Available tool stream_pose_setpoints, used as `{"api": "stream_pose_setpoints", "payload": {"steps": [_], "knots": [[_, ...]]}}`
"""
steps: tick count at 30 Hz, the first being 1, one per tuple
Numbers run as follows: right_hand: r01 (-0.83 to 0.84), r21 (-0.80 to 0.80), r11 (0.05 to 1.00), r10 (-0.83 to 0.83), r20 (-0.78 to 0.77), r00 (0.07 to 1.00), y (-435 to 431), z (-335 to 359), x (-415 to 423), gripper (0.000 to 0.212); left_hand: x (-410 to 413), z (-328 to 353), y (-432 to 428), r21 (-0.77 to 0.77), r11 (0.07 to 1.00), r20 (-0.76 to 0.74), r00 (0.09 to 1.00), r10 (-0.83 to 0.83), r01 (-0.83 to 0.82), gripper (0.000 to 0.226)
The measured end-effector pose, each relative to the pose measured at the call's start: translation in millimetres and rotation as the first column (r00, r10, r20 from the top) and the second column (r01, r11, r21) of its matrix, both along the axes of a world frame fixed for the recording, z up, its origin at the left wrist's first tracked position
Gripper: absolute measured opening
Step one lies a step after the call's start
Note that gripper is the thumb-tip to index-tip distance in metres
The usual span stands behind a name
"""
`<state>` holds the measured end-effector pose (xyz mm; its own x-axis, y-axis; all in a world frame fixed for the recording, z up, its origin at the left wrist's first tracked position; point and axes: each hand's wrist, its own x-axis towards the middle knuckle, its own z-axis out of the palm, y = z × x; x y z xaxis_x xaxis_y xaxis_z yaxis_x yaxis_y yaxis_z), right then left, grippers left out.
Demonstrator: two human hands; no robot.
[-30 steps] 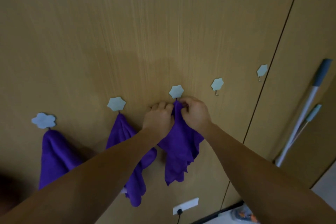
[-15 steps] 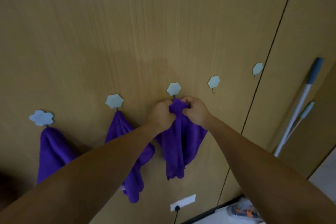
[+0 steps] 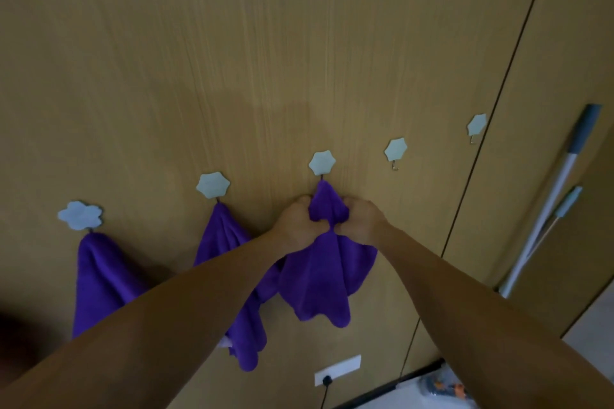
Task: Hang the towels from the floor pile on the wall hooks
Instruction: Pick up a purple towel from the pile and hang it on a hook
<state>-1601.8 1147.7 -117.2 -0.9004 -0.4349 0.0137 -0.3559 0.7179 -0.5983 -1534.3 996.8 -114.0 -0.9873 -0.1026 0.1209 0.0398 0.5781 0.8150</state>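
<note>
A row of pale flower-shaped hooks runs across the wooden wall. A purple towel (image 3: 324, 272) hangs from the third hook (image 3: 321, 163), its top bunched just under the hook. My left hand (image 3: 299, 224) grips the towel's left side and my right hand (image 3: 360, 221) grips its right side, both fists close together. Two more purple towels hang to the left: one (image 3: 99, 279) on the first hook (image 3: 79, 215), another (image 3: 232, 252) on the second hook (image 3: 212, 185), partly behind my left forearm. The floor pile is out of view.
Two bare hooks (image 3: 395, 150) (image 3: 476, 125) sit to the right. Mop or broom handles (image 3: 545, 209) lean against the wall at far right. A white wall socket with a black plug (image 3: 337, 373) is low on the wall. A dark seam (image 3: 481, 156) splits the panels.
Both hands slid a little down the towel from right under the hook and squeezed it together; the towel's top now sits on the third hook and the cloth hangs longer below.
</note>
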Motion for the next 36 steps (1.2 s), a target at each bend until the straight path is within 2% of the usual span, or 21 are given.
{"api": "stream_pose_setpoints", "payload": {"steps": [1,3,5,8,9,11,13,15,16,18,20,22,25,29,33,36], "knots": [[-0.005,-0.012,1.000,0.006,0.065,0.998,1.5,-0.9,0.4,0.025,-0.7,0.4,0.5,-0.012,1.000,-0.008,1.000,-0.007,0.007,0.023],[-0.012,0.060,0.998,0.004,0.128,0.992,4.1,-3.5,0.7,0.021,-2.8,-2.1,0.2,-0.089,0.996,-0.025,1.000,-0.011,0.009,0.020],[0.012,0.168,0.986,-0.039,0.161,0.986,7.8,-6.9,0.8,0.024,-3.9,-5.6,-2.1,-0.151,0.988,-0.023,1.000,0.004,-0.007,0.013],[0.039,0.291,0.956,-0.094,0.178,0.980,12.2,-8.2,1.2,0.029,-5.0,-8.4,-5.2,-0.146,0.989,0.007,1.000,0.016,-0.015,0.009],[0.058,0.322,0.945,-0.101,0.118,0.988,12.5,-7.4,1.9,0.034,-4.9,-8.5,-4.8,-0.140,0.990,0.007,1.000,0.025,-0.024,0.011],[0.125,0.278,0.952,-0.094,-0.122,0.988,11.3,-8.3,2.4,0.051,-5.7,-7.9,-2.5,-0.124,0.989,-0.043,0.996,0.074,-0.078,0.017],[0.134,0.093,0.987,-0.093,-0.359,0.929,7.1,-10.3,5.1,0.055,-5.7,-6.3,0.8,-0.110,0.982,-0.135,0.981,0.141,-0.156,0.018],[0.091,-0.075,0.993,-0.114,-0.422,0.900,3.3,-9.6,7.7,0.046,-4.5,-4.4,3.1,-0.104,0.974,-0.204,0.963,0.178,-0.202,0.018],[0.072,-0.109,0.991,-0.108,-0.368,0.923,1.9,-9.5,8.2,0.040,-4.3,-3.6,3.7,-0.120,0.972,-0.216,0.961,0.175,-0.204,0.018],[0.029,-0.049,0.998,-0.036,-0.151,0.988,1.5,-12.3,10.7,0.031,-3.6,-3.1,4.0,-0.194,0.964,-0.198,0.970,0.144,-0.183,0.018],[-0.007,-0.055,0.998,0.012,0.089,0.996,4.6,-19.3,13.5,0.031,-2.2,-3.8,2.8,-0.245,0.956,-0.165,0.978,0.124,-0.163,0.018],[0.032,-0.120,0.992,-0.011,0.173,0.985,9.0,-22.8,13.2,0.032,-0.8,-3.8,1.1,-0.250,0.960,-0.113,0.989,0.098,-0.124,0.020],[0.063,-0.126,0.990,-0.044,0.146,0.988,10.5,-19.0,10.7,0.036,0.6,-4.1,-1.1,-0.252,0.966,-0.030,0.999,0.046,-0.052,0.021],[0.076,-0.143,0.987,-0.061,0.106,0.992,8.9,-12.7,14.2,0.034,3.2,-4.2,-2.6,-0.202,0.979,-0.001,0.999,0.039,-0.039,0.033],[0.131,-0.147,0.980,-0.136,-0.023,0.990,13.7,-14.0,29.0,0.055,13.5,-7.4,-1.6,-0.168,0.984,0.012,0.998,0.060,-0.057,0.050],[0.220,-0.131,0.967,-0.232,-0.083,0.969,23.0,-17.9,49.2,0.062,27.2,-11.0,-0.1,-0.181,0.981,0.007,0.997,0.076,-0.074,0.056]]}}
